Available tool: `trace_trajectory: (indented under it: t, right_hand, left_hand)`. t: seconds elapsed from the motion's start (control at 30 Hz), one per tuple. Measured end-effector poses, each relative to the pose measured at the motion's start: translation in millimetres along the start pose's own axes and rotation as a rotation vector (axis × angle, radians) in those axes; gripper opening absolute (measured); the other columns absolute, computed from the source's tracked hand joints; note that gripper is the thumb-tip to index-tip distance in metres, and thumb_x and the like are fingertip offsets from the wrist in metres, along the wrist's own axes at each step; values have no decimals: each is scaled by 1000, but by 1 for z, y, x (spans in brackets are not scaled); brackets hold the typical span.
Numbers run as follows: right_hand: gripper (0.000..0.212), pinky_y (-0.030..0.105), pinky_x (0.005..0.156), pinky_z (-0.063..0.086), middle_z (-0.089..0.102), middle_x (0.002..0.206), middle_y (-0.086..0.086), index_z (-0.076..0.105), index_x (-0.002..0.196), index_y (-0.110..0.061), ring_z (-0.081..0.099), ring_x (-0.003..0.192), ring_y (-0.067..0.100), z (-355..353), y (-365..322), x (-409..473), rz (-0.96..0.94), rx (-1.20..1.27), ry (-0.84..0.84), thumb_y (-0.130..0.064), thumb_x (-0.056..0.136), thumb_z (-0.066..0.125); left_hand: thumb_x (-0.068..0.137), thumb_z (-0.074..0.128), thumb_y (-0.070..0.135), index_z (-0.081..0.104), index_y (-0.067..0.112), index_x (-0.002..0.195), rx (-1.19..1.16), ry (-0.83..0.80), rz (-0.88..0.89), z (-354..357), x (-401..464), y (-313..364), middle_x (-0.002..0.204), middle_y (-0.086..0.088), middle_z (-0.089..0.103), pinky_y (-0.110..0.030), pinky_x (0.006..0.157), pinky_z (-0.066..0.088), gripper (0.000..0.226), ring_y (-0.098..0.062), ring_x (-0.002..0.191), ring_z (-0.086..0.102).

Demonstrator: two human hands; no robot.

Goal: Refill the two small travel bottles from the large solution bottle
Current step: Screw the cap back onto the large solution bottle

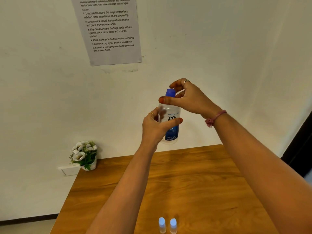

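Observation:
My left hand (154, 128) grips the large clear solution bottle (172, 130) by its body and holds it upright in the air above the far edge of the wooden table (194, 179). The bottle has a blue and white label. My right hand (184, 97) pinches the blue cap (170, 92) on top of it between thumb and fingers. Two small clear travel bottles, the left one (162, 225) and the right one (173, 225), stand side by side at the table's near edge, each with a pale blue cap on.
A small pot of white artificial flowers (85, 154) sits at the table's far left corner against the white wall. A printed instruction sheet (109, 29) hangs on the wall above. A dark door edge (298, 147) is at the right.

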State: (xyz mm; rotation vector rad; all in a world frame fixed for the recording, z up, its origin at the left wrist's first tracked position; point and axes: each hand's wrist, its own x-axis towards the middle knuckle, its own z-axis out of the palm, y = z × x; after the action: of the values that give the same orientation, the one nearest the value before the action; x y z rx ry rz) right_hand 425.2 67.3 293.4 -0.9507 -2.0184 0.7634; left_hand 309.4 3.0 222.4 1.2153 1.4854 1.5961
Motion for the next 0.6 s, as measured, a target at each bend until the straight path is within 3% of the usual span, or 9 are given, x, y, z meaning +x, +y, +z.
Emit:
trace_trajectory:
  t: [0.07,0.17,0.3,0.37,0.43,0.53,0.6]
  right_hand:
    - [64,19,83,47,51,123,-9,38,136,-22,53,107,9,-10,-1,2,-23,7,-156,-36,81,68]
    - [45,20,95,46,57,126,-4,46,134,-19,54,115,8,-13,3,1,-101,125,-264,-19,91,58]
    - [36,23,87,53,66,108,-1,60,113,-16,63,98,10,5,8,0,-82,180,-8,-23,80,72]
    - [38,19,78,53,65,97,-4,59,103,-17,62,89,10,17,8,-3,-40,165,140,-32,73,78]
    - [43,16,73,50,62,97,-5,56,102,-17,60,88,9,23,6,-3,-5,154,178,-37,71,78]
    - [55,21,84,48,58,119,-6,50,122,-20,56,106,10,11,4,0,43,132,-28,-42,76,71]
    - [59,25,94,47,52,132,-6,42,136,-20,53,116,10,0,6,2,28,200,-193,-33,83,66]
  left_hand:
    - [68,82,23,57,19,124,-4,0,0,-1,2,0,107,7,64,-18,70,52,61,-12,92,63]
    - [65,84,23,58,18,123,-20,-3,-6,-3,4,0,111,3,66,-23,74,55,64,-16,96,65]
    - [65,84,23,58,19,122,-27,12,3,-2,4,-2,109,4,66,-20,70,54,63,-15,94,66]
    - [65,84,24,57,19,124,-16,11,8,-3,4,-3,108,4,66,-20,71,54,65,-14,94,65]
    - [66,84,24,57,19,123,-9,1,9,-3,4,-5,104,8,65,-18,68,53,64,-12,91,65]
    - [67,83,23,56,22,121,-10,-5,1,-4,3,-4,98,14,62,-17,65,50,60,-8,87,63]
    - [67,83,22,56,24,119,-21,-10,-8,-7,4,-3,98,14,62,-17,65,49,59,-7,86,63]
